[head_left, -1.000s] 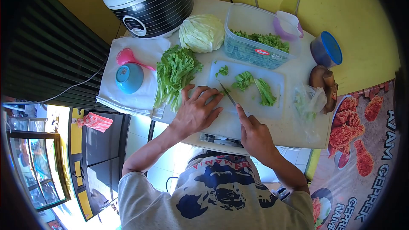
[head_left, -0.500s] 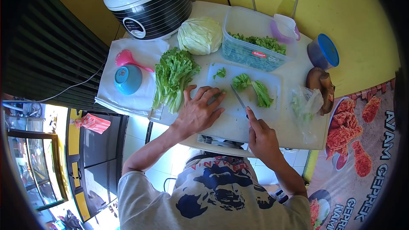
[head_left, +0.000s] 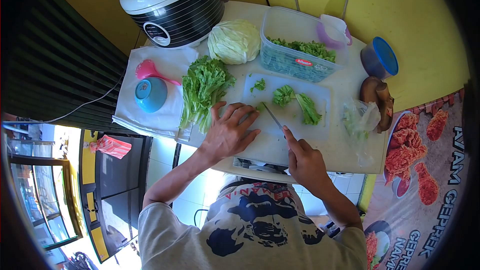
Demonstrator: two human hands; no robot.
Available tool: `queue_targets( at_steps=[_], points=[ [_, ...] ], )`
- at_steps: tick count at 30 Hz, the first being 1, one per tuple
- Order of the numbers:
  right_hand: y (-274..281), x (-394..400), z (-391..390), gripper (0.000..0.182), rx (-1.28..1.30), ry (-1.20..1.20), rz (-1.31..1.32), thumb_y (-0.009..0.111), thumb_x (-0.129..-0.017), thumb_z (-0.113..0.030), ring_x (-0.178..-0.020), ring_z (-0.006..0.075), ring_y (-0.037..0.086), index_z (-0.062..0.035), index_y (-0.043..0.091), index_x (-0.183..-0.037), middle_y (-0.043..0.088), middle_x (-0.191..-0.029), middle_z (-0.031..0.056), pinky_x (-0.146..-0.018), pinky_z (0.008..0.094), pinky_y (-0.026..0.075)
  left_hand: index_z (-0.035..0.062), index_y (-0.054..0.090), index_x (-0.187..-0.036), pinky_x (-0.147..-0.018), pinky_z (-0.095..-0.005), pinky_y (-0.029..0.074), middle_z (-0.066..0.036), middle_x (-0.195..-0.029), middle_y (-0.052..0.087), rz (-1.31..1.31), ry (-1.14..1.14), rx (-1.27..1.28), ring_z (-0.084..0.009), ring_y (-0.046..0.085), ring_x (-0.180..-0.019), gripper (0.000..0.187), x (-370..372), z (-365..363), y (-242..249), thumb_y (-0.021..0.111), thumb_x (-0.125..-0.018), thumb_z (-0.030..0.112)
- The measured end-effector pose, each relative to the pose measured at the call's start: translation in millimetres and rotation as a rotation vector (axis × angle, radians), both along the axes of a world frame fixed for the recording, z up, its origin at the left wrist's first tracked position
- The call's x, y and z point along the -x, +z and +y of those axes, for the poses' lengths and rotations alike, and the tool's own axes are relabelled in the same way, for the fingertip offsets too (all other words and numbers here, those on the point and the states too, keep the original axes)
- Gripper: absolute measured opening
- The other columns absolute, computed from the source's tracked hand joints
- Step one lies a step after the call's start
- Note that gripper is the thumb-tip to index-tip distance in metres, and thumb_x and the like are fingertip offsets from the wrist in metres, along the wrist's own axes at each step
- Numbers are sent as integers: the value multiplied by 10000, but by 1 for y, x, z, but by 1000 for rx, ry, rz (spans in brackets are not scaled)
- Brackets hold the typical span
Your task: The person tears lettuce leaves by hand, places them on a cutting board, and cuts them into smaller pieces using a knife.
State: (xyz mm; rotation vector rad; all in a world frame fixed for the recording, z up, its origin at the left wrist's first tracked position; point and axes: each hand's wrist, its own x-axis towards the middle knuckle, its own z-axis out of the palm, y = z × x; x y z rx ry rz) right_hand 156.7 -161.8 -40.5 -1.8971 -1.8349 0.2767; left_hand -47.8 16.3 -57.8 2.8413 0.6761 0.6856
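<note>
My right hand (head_left: 306, 162) is closed round the handle of a knife (head_left: 273, 116), its blade slanting up and left over the white cutting board (head_left: 320, 95). On the board's left side rests my left hand (head_left: 231, 132), palm down with fingers spread. A small green lettuce scrap (head_left: 260, 105) lies between its fingertips and the knife tip. Two cut lettuce pieces, one upright clump (head_left: 284, 95) and one longer leaf (head_left: 308, 109), sit right of the blade. Beyond my fingers is a smaller lettuce bit (head_left: 258, 85). A bunch of leaf lettuce (head_left: 205, 87) lies beside my left hand.
Behind the board stand a cabbage (head_left: 234, 42) and a clear tub (head_left: 295, 67) of chopped greens. A rice cooker (head_left: 175, 15) is at back left, near a blue bowl (head_left: 150, 95) and pink ladle (head_left: 147, 69). At right are a plastic bag (head_left: 359, 125) and blue-lidded container (head_left: 380, 59).
The knife and my right hand have shifted left, bringing the blade closer to my left fingertips. My left hand has drawn back slightly to the left. The cut lettuce pieces stay in place.
</note>
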Motion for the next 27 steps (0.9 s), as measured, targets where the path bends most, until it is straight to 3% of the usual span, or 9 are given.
queue_targets(
  at_steps=[27],
  points=[
    [10,-16,21,667,44,108,-55,659,-903,-31,-577,296,650,-133,517,-1547,651,-799,121,-552,424,567,142,706,-1316,-1124,-585,315,-42,-1319,649,21,6,-2,-237,584,-1269,480,-1,0,4,785,-892,353]
  ],
)
